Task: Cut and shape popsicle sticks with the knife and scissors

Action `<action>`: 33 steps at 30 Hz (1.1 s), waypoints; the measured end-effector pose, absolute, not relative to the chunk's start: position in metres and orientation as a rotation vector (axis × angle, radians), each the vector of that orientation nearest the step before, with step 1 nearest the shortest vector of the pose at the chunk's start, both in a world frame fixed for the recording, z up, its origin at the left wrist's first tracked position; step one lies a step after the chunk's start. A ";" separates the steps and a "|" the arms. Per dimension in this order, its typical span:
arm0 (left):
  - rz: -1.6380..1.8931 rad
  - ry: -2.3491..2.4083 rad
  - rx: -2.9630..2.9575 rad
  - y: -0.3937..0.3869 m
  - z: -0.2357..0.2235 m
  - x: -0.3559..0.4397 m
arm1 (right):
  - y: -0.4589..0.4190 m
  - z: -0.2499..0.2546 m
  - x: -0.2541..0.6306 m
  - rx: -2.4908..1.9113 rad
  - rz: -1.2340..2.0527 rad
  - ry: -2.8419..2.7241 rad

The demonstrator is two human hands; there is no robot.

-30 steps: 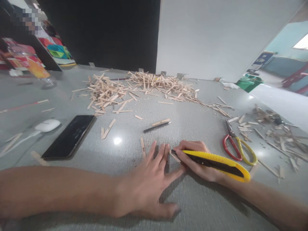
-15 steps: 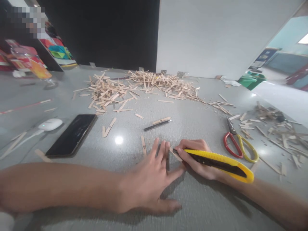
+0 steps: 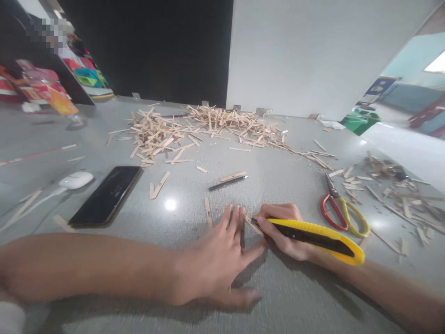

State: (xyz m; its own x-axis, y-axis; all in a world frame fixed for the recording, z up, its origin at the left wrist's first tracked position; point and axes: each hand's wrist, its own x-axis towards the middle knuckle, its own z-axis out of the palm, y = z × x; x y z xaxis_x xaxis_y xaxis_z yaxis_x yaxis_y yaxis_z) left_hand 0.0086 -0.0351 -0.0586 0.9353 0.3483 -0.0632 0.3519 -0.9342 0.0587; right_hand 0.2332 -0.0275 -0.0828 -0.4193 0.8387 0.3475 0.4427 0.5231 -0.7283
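Fingers splayed wide, my left hand (image 3: 215, 262) lies palm down on the grey table (image 3: 288, 301), near a thin wooden stick (image 3: 255, 227) that slants between my two hands; whether I am pressing it, I cannot tell. My right hand (image 3: 283, 234) is wrapped round a yellow and black knife (image 3: 313, 235), its front end at the stick. Red and yellow scissors (image 3: 333, 191) lie to the right, wooden pieces (image 3: 225, 119) heaped beyond

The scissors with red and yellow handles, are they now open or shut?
Shut, it seems: the scissors lie with their blades together, narrowing to one tip.
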 end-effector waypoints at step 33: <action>-0.061 0.556 2.822 -0.035 -0.064 0.003 | -0.032 -0.081 0.236 -0.944 0.554 -2.102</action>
State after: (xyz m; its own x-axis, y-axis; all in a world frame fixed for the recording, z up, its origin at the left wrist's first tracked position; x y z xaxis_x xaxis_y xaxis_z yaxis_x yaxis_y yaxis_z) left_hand 0.0034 -0.0348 -0.0639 0.9256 0.3673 -0.0913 0.3784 -0.8916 0.2489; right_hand 0.2362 -0.0321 -0.0809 -0.4446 0.7697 0.4581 0.4438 0.6335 -0.6337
